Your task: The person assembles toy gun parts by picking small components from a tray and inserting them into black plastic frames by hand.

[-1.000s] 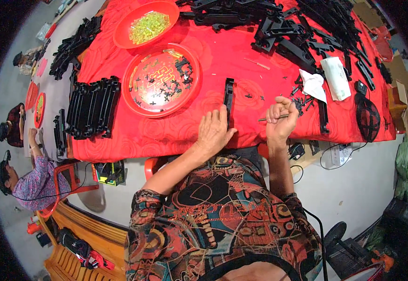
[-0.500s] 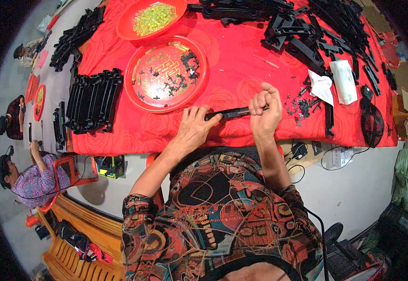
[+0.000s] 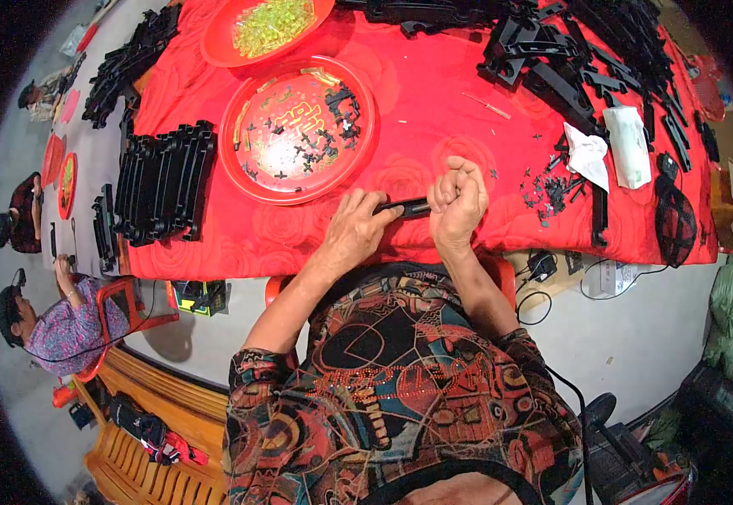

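At the table's near edge I have a slim black plastic bar (image 3: 408,208) lying level between my hands. My left hand (image 3: 355,227) grips its left part, thumb stretched along it. Closed in a loose fist, my right hand (image 3: 457,204) covers the bar's right end; whether a small piece sits in those fingers is hidden. Just beyond my left hand stands a round red tray (image 3: 233,172) with small black cross-shaped pieces and a few yellowish strips. More small black pieces (image 3: 556,195) lie scattered on the cloth to the right of my right hand.
On the red cloth (image 3: 434,93), black bars (image 3: 164,181) are lined up at left; a heap of black parts (image 3: 552,71) fills the far right. A red bowl (image 3: 213,46) holds yellow-green pieces. Nearby are crumpled tissue (image 3: 587,156) and a white roll-shaped pack (image 3: 627,147). A co-worker (image 3: 72,324) sits at left.
My right hand has moved left along the bar, closer to my left hand, so less of the bar shows between them. My left hand keeps its grip.
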Action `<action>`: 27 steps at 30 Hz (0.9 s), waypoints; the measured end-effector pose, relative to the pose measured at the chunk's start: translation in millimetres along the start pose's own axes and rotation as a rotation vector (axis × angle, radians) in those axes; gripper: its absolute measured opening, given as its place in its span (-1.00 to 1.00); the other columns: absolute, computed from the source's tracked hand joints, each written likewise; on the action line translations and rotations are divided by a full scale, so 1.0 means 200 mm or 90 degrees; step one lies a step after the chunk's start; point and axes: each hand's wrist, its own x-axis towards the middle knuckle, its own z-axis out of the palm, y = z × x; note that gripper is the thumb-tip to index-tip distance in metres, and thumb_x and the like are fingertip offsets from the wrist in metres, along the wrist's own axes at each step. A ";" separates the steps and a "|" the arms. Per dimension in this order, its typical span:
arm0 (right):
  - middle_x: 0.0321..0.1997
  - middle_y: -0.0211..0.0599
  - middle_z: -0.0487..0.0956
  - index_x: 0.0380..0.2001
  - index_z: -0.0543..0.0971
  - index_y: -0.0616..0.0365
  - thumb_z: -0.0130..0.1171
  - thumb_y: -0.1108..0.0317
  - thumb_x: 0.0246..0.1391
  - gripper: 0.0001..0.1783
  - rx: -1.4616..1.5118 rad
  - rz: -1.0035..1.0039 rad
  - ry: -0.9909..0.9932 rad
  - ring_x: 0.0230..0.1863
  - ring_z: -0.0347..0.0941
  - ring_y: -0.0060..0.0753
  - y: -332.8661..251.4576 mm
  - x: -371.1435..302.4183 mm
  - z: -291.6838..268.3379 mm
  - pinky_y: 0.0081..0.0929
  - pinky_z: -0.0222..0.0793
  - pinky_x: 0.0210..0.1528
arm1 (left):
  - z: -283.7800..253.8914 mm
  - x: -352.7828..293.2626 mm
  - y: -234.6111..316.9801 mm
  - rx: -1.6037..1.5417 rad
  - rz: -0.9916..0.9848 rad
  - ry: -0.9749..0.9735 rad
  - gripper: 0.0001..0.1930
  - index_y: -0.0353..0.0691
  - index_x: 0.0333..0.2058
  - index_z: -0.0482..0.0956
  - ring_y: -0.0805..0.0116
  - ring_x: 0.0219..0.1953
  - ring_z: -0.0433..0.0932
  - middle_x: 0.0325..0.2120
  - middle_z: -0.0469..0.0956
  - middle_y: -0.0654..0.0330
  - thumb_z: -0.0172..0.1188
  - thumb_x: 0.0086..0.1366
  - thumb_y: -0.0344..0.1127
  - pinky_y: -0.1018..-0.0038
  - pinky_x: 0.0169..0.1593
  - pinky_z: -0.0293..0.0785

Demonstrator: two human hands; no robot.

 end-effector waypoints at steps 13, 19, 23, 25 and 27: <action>-0.76 -0.54 0.13 -0.32 0.38 0.26 -0.24 0.45 0.10 -0.81 -0.016 -0.012 0.007 -0.77 -0.04 -0.71 0.01 -0.01 -0.01 -0.67 -0.07 -0.75 | 0.01 0.00 0.00 -0.067 -0.029 0.021 -0.76 -0.25 -0.29 0.56 0.12 -0.25 0.39 -0.30 0.44 0.07 0.13 -0.02 -0.52 0.30 -0.16 0.38; -0.74 -0.54 0.14 -0.32 0.39 0.25 -0.23 0.45 0.11 -0.82 -0.031 -0.019 0.005 -0.76 -0.02 -0.72 0.02 -0.01 0.01 -0.68 -0.05 -0.74 | 0.01 0.00 0.00 -0.067 -0.034 0.028 -0.75 -0.27 -0.28 0.55 0.11 -0.25 0.40 -0.30 0.44 0.07 0.12 -0.02 -0.55 0.31 -0.17 0.39; -0.73 -0.56 0.11 -0.33 0.39 0.25 -0.22 0.44 0.13 -0.82 -0.042 -0.017 0.007 -0.76 -0.04 -0.72 0.02 0.00 0.00 -0.69 -0.08 -0.74 | 0.01 0.00 0.00 -0.072 -0.038 0.026 -0.74 -0.28 -0.27 0.54 0.11 -0.25 0.40 -0.29 0.44 0.07 0.11 -0.02 -0.56 0.30 -0.17 0.39; -0.74 -0.56 0.11 -0.33 0.39 0.25 -0.22 0.43 0.13 -0.82 -0.043 -0.015 0.016 -0.76 -0.04 -0.72 0.03 -0.01 0.01 -0.69 -0.08 -0.75 | 0.01 0.00 0.01 -0.074 -0.042 0.022 -0.74 -0.29 -0.28 0.54 0.11 -0.24 0.40 -0.28 0.44 0.07 0.11 -0.03 -0.56 0.30 -0.16 0.39; -0.74 -0.56 0.12 -0.33 0.39 0.25 -0.22 0.43 0.13 -0.82 -0.045 -0.013 0.026 -0.76 -0.05 -0.72 0.03 0.00 0.01 -0.68 -0.08 -0.75 | 0.01 0.00 0.01 -0.077 -0.044 0.018 -0.74 -0.29 -0.28 0.54 0.10 -0.23 0.40 -0.27 0.44 0.06 0.11 -0.03 -0.56 0.30 -0.16 0.39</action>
